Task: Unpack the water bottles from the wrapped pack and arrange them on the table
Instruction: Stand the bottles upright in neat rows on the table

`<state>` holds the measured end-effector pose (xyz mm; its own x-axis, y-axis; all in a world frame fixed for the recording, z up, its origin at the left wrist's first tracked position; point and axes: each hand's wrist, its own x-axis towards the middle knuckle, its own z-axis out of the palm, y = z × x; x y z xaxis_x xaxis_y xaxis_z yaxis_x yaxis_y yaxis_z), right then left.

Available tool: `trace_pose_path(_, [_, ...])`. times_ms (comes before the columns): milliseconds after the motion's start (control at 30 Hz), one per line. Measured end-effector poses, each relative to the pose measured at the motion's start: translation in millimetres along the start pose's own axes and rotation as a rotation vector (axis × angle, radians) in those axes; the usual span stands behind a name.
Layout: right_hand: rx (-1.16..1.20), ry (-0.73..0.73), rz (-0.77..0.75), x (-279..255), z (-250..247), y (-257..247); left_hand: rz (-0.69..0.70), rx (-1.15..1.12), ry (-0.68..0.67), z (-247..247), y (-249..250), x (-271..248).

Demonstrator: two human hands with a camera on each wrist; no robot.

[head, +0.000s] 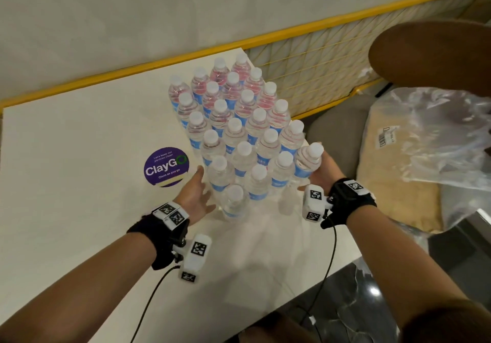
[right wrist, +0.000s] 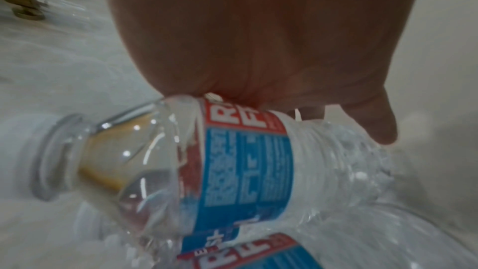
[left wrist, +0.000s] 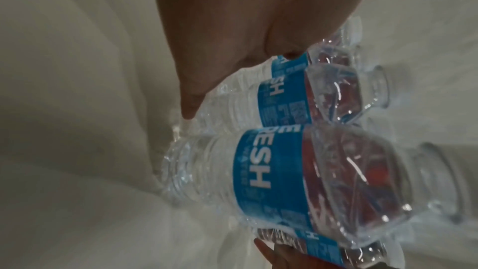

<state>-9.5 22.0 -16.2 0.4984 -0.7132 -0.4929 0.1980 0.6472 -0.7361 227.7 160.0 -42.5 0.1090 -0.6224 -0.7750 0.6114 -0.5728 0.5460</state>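
Both forearms reach forward, each wrist wearing a black band. The left hand (head: 195, 193) is held flat on edge, fingers (left wrist: 191, 107) straight and together. The right hand (head: 322, 171) curls round a bottle (head: 307, 161).

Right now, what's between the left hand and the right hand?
Head view: the near end of the upright bottles fills it; left hand flat against their side, right hand gripping the corner bottle.

A white counter (head: 79, 143) carries rows of upright bottles (head: 240, 119). A round purple sticker (head: 165, 166) lies just left of them.
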Motion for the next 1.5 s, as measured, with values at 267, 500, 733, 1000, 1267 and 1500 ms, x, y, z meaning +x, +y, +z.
trace_pose_path(267, [-0.376, 0.344, 0.135, -2.8, -55.5, 25.5, 0.213, 0.843, 0.277, -26.6, -3.8, 0.5])
trace_pose_path(500, [-0.551, 0.294, 0.001, -1.6, -54.7, 46.8, 0.360, 1.349, 0.005, -5.7, -36.7, -23.9])
trace_pose_path(733, [-0.698, 0.247, 0.025, 2.0, -59.3, 39.1, 0.431, 1.354, 0.048, 3.1, -33.5, -23.9])
trace_pose_path(1000, [-0.799, 0.222, 0.036, 2.2, -65.0, 37.1, 0.237, 1.477, -0.049, -12.3, -26.6, -20.0])
trace_pose_path(1267, [-0.676, 0.265, -0.027, 9.8, -81.6, 54.2, 0.358, 1.249, 0.306, -41.1, 64.7, 5.3])
trace_pose_path(1500, [-0.705, 0.247, -0.011, 17.7, -84.2, 52.4, 0.508, 1.110, 0.299, -16.3, 92.5, 34.1])
